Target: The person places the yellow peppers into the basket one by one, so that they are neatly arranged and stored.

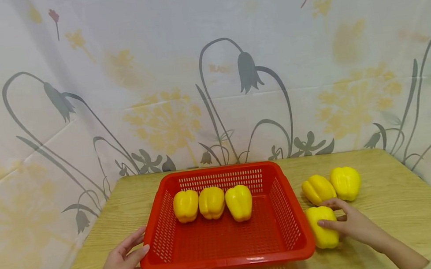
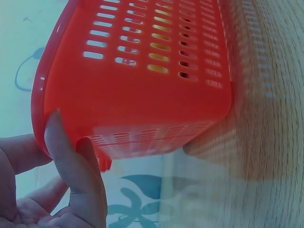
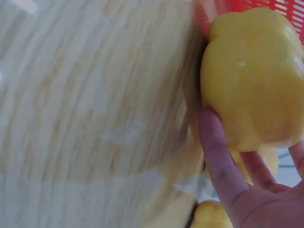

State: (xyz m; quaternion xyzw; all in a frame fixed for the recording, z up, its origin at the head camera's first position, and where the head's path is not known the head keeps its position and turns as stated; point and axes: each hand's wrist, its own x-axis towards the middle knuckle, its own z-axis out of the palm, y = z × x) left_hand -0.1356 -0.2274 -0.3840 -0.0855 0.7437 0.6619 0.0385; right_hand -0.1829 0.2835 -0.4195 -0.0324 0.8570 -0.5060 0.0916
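A red plastic basket (image 1: 230,262) with slotted walls stands in the middle of the table. Inside it, along the far side, three yellow bell peppers (image 1: 212,202) sit in a row. My left hand (image 1: 119,263) holds the basket's left rim near the front corner; in the left wrist view the thumb (image 2: 66,156) lies against the wall below the rim. Just outside the right wall, my right hand (image 1: 353,223) grips another yellow bell pepper (image 1: 323,228) with thumb and fingers. The right wrist view shows the fingertips at one end of this pepper (image 3: 251,80).
Two more yellow bell peppers, one lying tilted (image 1: 318,189) and one behind it (image 1: 345,183), rest beyond my right hand. The wood-grain table (image 1: 402,193) ends at a flower-printed cloth (image 1: 214,125) hanging behind.
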